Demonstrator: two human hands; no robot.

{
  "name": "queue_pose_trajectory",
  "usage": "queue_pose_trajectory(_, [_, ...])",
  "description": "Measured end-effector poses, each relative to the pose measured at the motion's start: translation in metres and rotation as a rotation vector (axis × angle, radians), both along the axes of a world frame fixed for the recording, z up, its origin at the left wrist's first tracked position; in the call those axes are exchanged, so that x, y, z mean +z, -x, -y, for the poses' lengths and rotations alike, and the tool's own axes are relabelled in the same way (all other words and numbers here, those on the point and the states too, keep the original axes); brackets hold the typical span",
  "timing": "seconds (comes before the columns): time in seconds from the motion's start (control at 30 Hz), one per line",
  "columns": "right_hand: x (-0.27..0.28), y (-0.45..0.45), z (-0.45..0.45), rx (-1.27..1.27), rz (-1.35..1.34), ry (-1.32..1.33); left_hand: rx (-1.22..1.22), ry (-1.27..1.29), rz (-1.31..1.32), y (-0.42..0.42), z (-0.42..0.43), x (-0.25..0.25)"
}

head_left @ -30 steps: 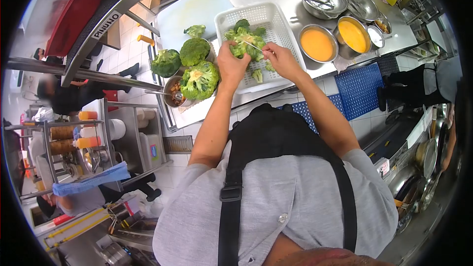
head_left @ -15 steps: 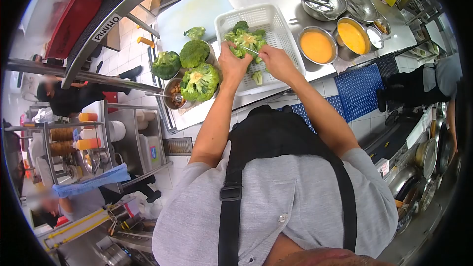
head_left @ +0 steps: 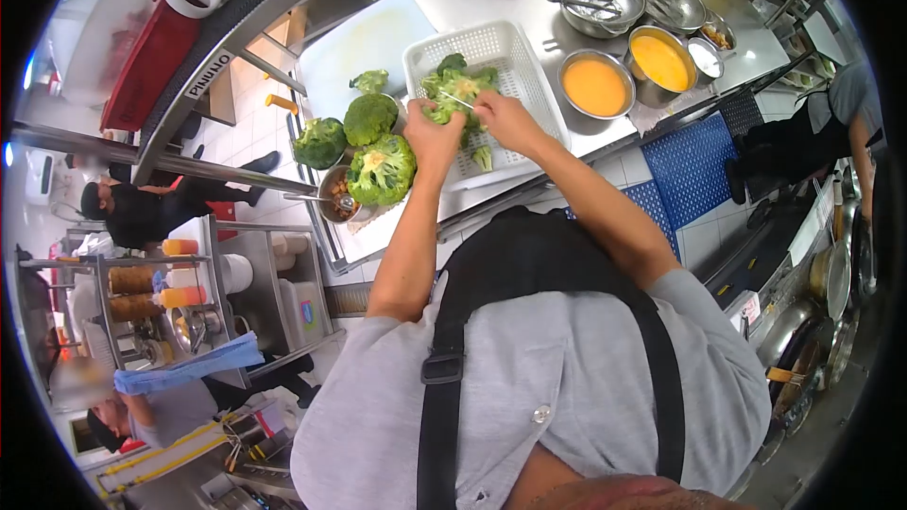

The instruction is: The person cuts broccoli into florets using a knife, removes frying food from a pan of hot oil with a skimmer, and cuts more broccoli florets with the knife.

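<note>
Seen from above, two bare hands work over a white perforated basket [head_left: 532, 71] on a steel counter [head_left: 435, 2]. The left grip [head_left: 434, 135] is closed around a piece of broccoli [head_left: 463, 85], held over the basket, presumably so that anything cut away lands inside; whether it rests on the pieces below is hard to tell. The right grip [head_left: 510, 124] is wrapped around the handle of a small knife [head_left: 457, 99], its thin blade slanting across the broccoli towards the left grip, which seems to steady the piece against the blade. Just below the knife, between the two grips, a loose floret [head_left: 483, 160] lies in the basket. Close to the left of the left grip sit whole broccoli heads [head_left: 370, 120], probably kept there to be within easy reach (one partly covers a metal bowl [head_left: 336, 196] of brown bits with a spoon in it). Beyond that grip, to its upper left, lies a pale cutting board [head_left: 364, 42]. Right of the right grip, outside the basket, stand a bowl of orange liquid [head_left: 594, 87] and a pot of yellow liquid [head_left: 660, 60], apparently set clear of the cutting.
</note>
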State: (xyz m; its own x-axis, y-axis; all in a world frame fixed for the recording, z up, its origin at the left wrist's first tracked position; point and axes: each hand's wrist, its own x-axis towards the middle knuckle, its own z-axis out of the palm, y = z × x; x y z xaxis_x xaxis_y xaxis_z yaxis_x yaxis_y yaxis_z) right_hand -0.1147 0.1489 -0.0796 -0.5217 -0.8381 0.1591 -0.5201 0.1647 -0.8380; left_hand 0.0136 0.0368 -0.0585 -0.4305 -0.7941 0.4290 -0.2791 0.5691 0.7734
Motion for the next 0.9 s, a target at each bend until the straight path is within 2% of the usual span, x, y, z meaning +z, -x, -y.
queue_pose_trajectory(0.07, [0.007,0.002,-0.017,-0.11,0.122,0.09,0.051,-0.07,-0.087,-0.001,0.015,0.01])
queue_pose_trajectory(0.1, [0.007,0.001,-0.025,-0.158,0.19,0.124,0.054,-0.144,-0.08,0.008,0.019,0.029])
queue_pose_trajectory(0.13, [0.001,0.005,-0.028,-0.205,0.174,0.127,0.027,-0.109,-0.037,0.023,0.031,0.035])
queue_pose_trajectory(0.17, [-0.006,0.012,-0.028,-0.251,0.156,0.129,-0.105,-0.04,-0.12,0.039,0.039,0.042])
queue_pose_trajectory(0.2, [-0.007,0.015,-0.028,-0.299,0.136,0.137,-0.186,-0.148,-0.083,0.048,0.04,0.059])
queue_pose_trajectory(0.27, [-0.008,0.021,-0.034,-0.344,0.178,0.093,-0.168,-0.057,-0.052,0.055,0.052,0.042])
queue_pose_trajectory(0.33, [-0.022,0.027,-0.036,-0.369,0.187,0.05,-0.205,-0.044,0.245,0.032,0.036,0.034])
queue_pose_trajectory(0.4, [-0.02,0.019,-0.042,-0.391,0.179,0.067,-0.297,0.017,0.318,0.024,0.011,0.017])
queue_pose_trajectory(0.5, [-0.03,0.023,-0.039,-0.4,0.216,0.051,-0.392,0.17,0.309,0.033,-0.007,-0.005])
queue_pose_trajectory(0.6, [-0.04,0.023,-0.038,-0.392,0.247,0.039,-0.435,0.036,0.353,0.04,-0.005,-0.007])
queue_pose_trajectory(0.7, [-0.046,0.025,-0.041,-0.344,0.305,0.011,-0.324,-0.111,0.515,0.038,-0.002,0.009])
queue_pose_trajectory(0.77, [-0.028,0.024,-0.046,-0.276,0.428,-0.021,-0.285,-0.07,0.517,0.039,0.003,0.005])
queue_pose_trajectory(0.83, [-0.034,0.026,-0.045,-0.24,0.394,0.003,-0.251,-0.009,0.433,0.045,0.008,-0.001])
queue_pose_trajectory(0.9, [-0.033,0.027,-0.045,-0.19,0.381,0.015,-0.386,-0.104,0.531,0.048,0.022,0.0])
